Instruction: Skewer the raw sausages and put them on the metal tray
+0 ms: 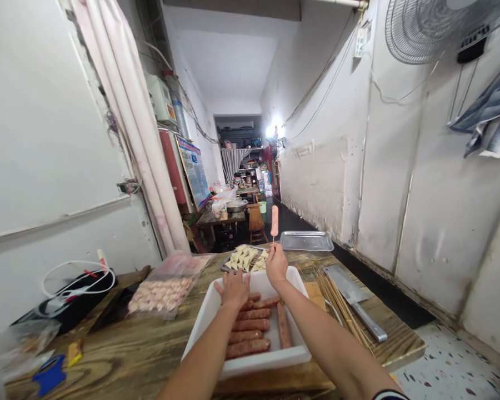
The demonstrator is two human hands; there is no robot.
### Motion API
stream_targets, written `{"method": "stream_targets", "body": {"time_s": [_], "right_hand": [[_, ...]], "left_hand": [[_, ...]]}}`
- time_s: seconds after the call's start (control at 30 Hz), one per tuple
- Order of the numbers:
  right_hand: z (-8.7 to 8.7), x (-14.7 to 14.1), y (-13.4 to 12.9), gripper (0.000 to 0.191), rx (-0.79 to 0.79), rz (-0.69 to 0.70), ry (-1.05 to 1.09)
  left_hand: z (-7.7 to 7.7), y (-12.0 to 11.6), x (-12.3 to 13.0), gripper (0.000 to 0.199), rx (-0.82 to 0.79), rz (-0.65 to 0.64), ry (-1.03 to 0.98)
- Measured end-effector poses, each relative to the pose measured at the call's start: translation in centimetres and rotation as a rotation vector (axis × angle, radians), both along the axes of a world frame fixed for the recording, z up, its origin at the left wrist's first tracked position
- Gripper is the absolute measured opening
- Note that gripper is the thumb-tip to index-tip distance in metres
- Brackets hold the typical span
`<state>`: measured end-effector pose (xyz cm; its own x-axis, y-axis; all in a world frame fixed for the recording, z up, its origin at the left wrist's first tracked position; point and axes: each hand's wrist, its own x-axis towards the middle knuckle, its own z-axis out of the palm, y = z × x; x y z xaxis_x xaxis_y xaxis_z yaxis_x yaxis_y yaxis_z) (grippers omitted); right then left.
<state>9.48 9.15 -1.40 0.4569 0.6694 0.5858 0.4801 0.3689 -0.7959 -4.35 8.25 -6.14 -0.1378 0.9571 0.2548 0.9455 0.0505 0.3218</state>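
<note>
My right hand (277, 263) is closed around the thin stick of a skewered sausage (275, 220), holding it upright beyond the far edge of a white plastic tub (210, 316). Over the tub's far left part, my left hand (234, 289) has its fingers spread, with nothing seen in it. Whether it touches the rim or a sausage below is unclear. Several reddish sausages (250, 325) lie in the tub, partly hidden by my forearms. Just past my left hand is a metal tray of pale triangular pieces (244, 257).
Right of the tub lie bamboo skewers (339, 305) and a cleaver (348, 286). An oblong metal tray (307, 240) sits at the table's far edge. To the left are a bag of pinkish pieces (162, 291) and a blue object (50, 375). A person (237, 180) is far back.
</note>
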Motion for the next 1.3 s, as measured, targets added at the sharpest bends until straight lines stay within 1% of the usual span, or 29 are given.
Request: {"method": "stream_targets", "body": {"time_s": [0.2, 0.33, 0.53, 0.7, 0.9, 1.1, 1.3], "right_hand": [[-0.7, 1.9, 1.3, 0.013, 0.003, -0.054, 0.094], [-1.6, 2.5, 2.1, 0.011, 0.008, -0.075, 0.159], [-3.6, 2.8, 3.8, 0.020, -0.017, -0.032, 0.262], [-4.6, 3.3, 4.9, 0.020, -0.065, 0.024, 0.325], [-4.9, 3.6, 5.4, 0.021, -0.112, 0.062, 0.364], [-5.1, 3.7, 5.6, 0.024, -0.131, 0.050, 0.377], [-5.3, 3.4, 5.7, 0.026, -0.173, 0.065, 0.398]], "left_hand": [[-0.4, 0.3, -0.1, 0.058, 0.017, 0.002, -0.020], [-0.4, 0.3, -0.2, 0.058, 0.001, -0.001, -0.033], [-0.2, 0.1, -0.3, 0.057, -0.005, -0.015, -0.042], [-0.3, 0.1, -0.4, 0.056, 0.008, -0.030, -0.036], [-0.3, 0.2, -0.5, 0.058, -0.012, -0.035, -0.053], [-0.5, 0.3, -0.4, 0.057, 0.002, -0.033, -0.045], [-0.6, 0.4, -0.4, 0.058, -0.017, -0.018, -0.033]]}}
